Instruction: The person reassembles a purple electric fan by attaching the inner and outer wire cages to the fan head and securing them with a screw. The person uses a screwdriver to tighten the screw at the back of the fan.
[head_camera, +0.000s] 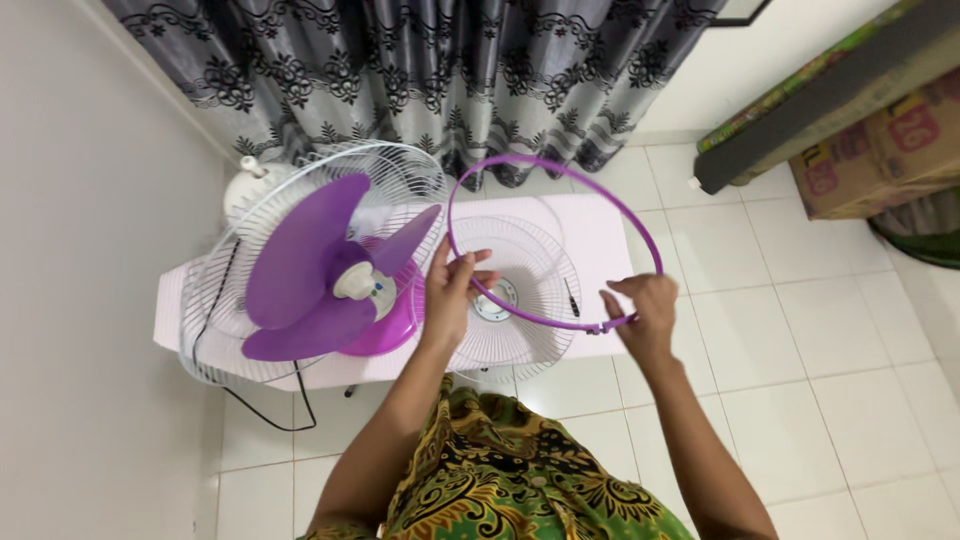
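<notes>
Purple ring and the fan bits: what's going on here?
A person holds a thin purple ring in both hands above a low white table: left hand on its near-left rim, right hand by a small clasp. Beneath it a loose white wire grille lies flat. To the left stands a fan with purple blades exposed, rear guard attached.

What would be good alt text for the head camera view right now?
A person's left hand and right hand hold a purple ring above a white front fan grille lying on a low pink table. Left of it stands a fan with purple blades in its rear guard, before a patterned grey curtain.
</notes>
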